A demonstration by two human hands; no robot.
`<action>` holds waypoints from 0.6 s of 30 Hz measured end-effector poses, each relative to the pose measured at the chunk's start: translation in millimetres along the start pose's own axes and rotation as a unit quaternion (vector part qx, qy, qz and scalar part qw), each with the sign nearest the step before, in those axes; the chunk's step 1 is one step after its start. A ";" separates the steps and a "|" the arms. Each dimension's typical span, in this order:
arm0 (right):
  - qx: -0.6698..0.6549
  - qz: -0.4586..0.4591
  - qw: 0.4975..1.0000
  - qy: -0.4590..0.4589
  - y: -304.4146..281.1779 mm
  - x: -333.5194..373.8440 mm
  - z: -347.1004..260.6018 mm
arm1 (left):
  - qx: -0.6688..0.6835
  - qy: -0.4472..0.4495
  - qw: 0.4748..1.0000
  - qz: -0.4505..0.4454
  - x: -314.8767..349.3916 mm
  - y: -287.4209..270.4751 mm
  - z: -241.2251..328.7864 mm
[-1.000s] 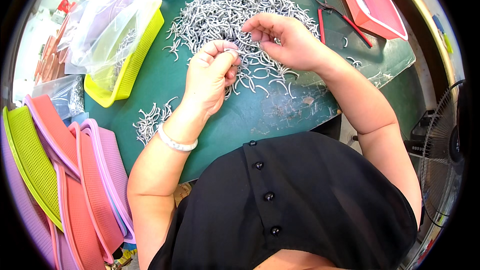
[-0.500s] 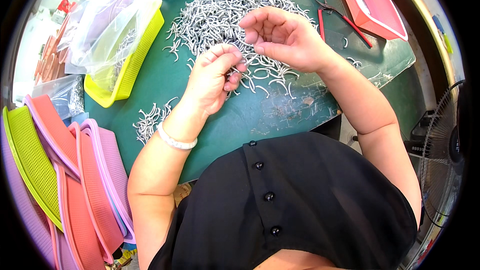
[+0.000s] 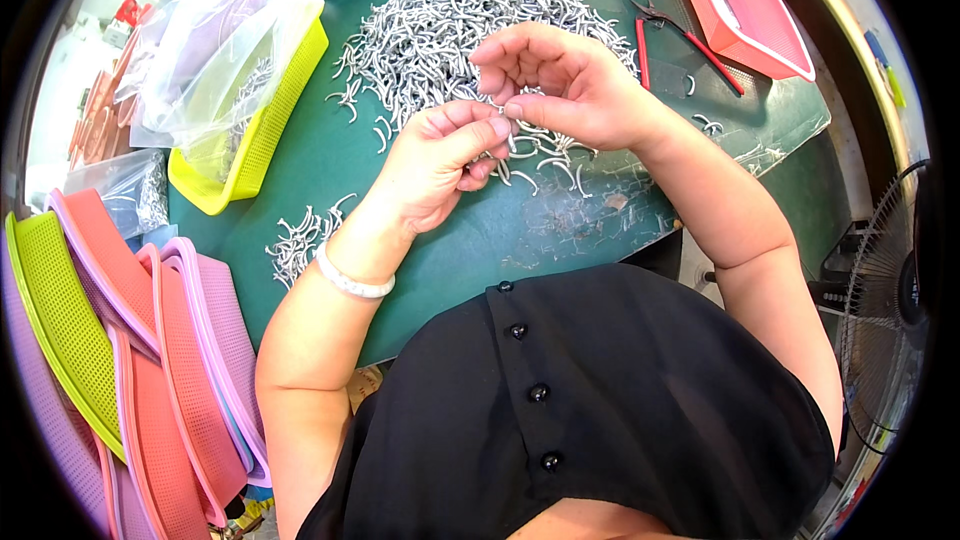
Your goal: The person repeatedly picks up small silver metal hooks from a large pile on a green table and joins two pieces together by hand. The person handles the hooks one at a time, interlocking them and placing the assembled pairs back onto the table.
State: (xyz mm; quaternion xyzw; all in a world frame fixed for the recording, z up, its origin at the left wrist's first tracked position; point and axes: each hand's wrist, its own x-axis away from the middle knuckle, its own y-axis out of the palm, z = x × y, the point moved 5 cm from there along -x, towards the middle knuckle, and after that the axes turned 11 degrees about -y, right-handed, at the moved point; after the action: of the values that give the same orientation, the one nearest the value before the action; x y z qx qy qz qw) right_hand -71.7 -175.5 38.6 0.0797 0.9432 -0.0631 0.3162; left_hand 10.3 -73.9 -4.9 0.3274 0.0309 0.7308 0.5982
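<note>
Fingers (image 3: pixel 462 120) of your left hand (image 3: pixel 425 168) are closed, thumb pressed to forefinger; what may lie between them is hidden, so I cannot tell whether they grip a piece. Those of your right hand (image 3: pixel 580 85) curl loosely, leaving a gap to the thumb, whose tip is at the left fingertips.

You have a worn green tabletop (image 3: pixel 450 250) before you, bearing a broad heap (image 3: pixel 440 25) of small, curved, silver-grey pieces. Well left of the heap and nearer you are nested perforated plastic baskets (image 3: pixel 185 370) in lilac, salmon and lime. Both your hands are over the heap's near side. Just left of the heap sits a lime-yellow perforated plastic basket (image 3: pixel 282 90), a clear plastic bag (image 3: pixel 220 30) draped across it. Right of the heap is a pink plastic basket (image 3: pixel 715 35). Between that and the heap lie red-handled metal pliers (image 3: pixel 714 62) with spread handles. Nearer you than the heap, to its left, is a little cluster (image 3: pixel 297 245) of similar grey pieces; a few loose grey pieces (image 3: pixel 707 125) lie to the heap's right.
</note>
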 end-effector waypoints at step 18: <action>0.475 -0.188 0.860 -0.005 -4.6 6.2 14.4 | 0.032 -0.006 0.999 -0.011 -2.7 -5.3 0.8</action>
State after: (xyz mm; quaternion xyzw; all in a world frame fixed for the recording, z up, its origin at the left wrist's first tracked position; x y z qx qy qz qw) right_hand -69.0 -181.7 23.7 0.0411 0.7945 -0.5619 0.2269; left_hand 15.4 -75.1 -7.7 0.3505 0.0544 0.7206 0.5957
